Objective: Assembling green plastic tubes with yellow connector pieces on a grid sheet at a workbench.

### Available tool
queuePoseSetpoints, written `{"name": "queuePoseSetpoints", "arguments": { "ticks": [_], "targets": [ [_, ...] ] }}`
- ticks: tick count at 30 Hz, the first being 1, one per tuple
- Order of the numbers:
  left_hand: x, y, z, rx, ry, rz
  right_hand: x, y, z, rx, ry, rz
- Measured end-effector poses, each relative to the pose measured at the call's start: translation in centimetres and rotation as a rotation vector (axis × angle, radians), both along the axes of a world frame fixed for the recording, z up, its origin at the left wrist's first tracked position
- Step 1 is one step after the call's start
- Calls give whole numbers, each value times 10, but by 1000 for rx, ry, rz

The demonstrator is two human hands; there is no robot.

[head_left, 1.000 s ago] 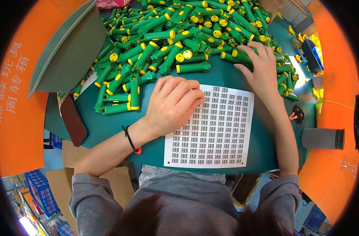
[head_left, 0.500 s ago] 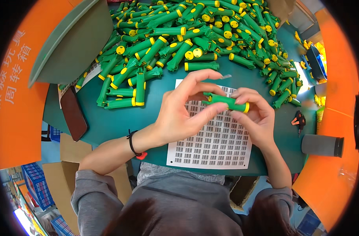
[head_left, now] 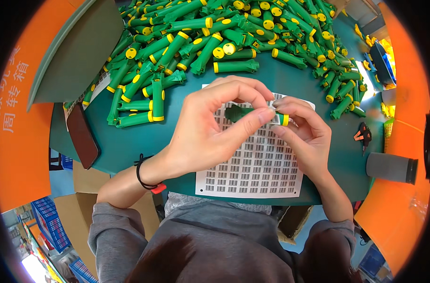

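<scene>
Both my hands meet over the sheet of stickers, around a green plastic tube (head_left: 238, 113) with a yellow end cap. My right hand (head_left: 307, 134) grips the capped end between thumb and fingers. My left hand (head_left: 219, 125) has its thumb and forefinger closed on the tube's middle, against a small white sticker (head_left: 275, 119) wrapped on the green surface near the cap. Part of the tube and sticker is hidden by the fingers. Below lies the white sticker sheet (head_left: 248, 177), printed with rows of small dark blocks.
A large heap of similar green tubes (head_left: 177, 49) covers the table's far side. At left are a grey-green bin (head_left: 78, 52) and a dark brown flat case (head_left: 82, 137). Right of my hands lie orange-and-black snips (head_left: 363, 134) and a grey cup (head_left: 389, 167).
The sticker on my left fingertip has come down onto the tube. My left thumb and forefinger have closed there, and the tube has turned slightly. The whole view has shifted a little.
</scene>
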State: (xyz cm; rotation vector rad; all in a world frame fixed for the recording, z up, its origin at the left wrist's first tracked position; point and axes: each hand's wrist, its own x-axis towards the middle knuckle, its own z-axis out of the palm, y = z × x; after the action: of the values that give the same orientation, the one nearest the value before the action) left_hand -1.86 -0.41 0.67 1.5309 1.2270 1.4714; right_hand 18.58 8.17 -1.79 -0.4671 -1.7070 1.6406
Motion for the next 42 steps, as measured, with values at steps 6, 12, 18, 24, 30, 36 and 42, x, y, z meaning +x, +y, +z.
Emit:
{"name": "queuePoseSetpoints", "arguments": {
  "ticks": [6,12,18,24,30,36,42],
  "targets": [
    [4,-2,-1,-29,61,22,1,-2,0,71,-18,9],
    [6,-1,-3,-48,99,62,1,-5,0,62,-22,-6],
    [5,0,-3,2,143,63,1,-5,2,92,-58,-10],
    [6,1,-6,67,169,115,0,-6,1,84,-60,-13],
    [6,-1,-2,-14,192,93,1,-7,2,60,-75,-26],
    [7,-2,-4,-17,216,118,0,-6,0,61,-61,-8],
    [9,-1,-12,-133,69,111,1,-8,-15,59,-55,-1]
  ]
}}
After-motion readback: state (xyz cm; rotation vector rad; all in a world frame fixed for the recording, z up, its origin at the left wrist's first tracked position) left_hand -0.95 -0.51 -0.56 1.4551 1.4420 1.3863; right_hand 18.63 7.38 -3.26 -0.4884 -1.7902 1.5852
